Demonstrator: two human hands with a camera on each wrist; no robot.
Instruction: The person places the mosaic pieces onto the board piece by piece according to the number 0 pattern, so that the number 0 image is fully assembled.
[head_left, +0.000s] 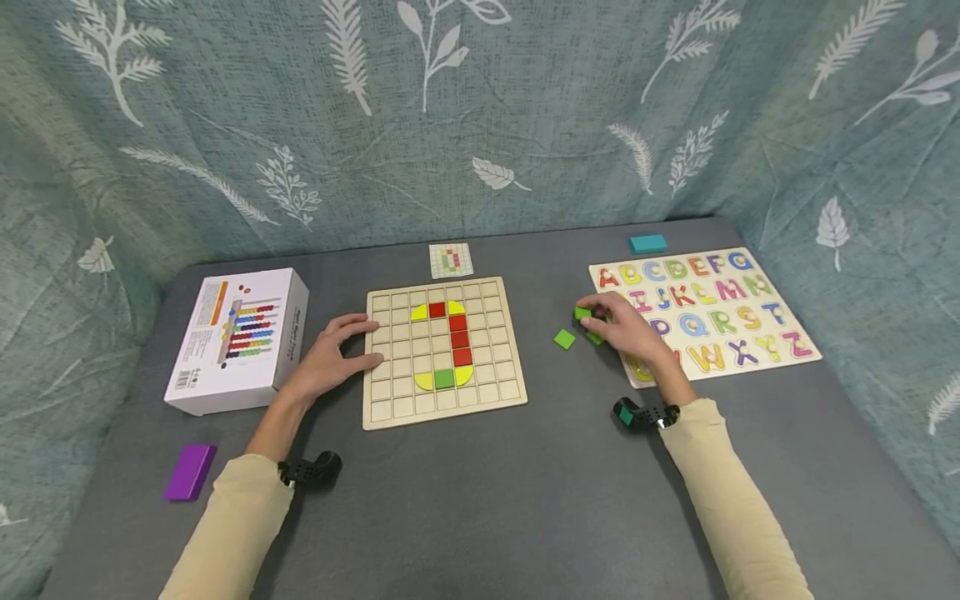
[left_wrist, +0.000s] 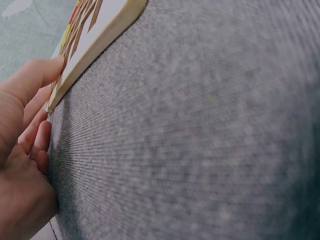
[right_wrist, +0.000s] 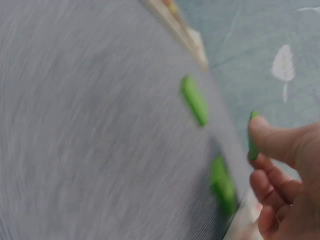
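My left hand (head_left: 336, 354) rests at the left edge of a wooden grid board (head_left: 390, 407), thumb on its rim in the left wrist view. On the board lie several red tiles (head_left: 459, 338), yellow rounded corner tiles (head_left: 424, 381) and one green tile (head_left: 444, 378). Right of the board, my right hand (head_left: 628, 329) pinches a green square tile (right_wrist: 253, 137) between thumb and fingers, raised over the table. Beneath it are more green tiles (right_wrist: 223, 185), partly hidden by the hand in the head view. Another loose green tile (head_left: 565, 339) lies to their left.
Behind the board lies a small pattern card (head_left: 451, 261). An alphabet puzzle board (head_left: 720, 317) is at the right, with a teal block (head_left: 648, 244) behind it. At the left stand a white abacus box (head_left: 236, 342) and a purple block (head_left: 191, 472).
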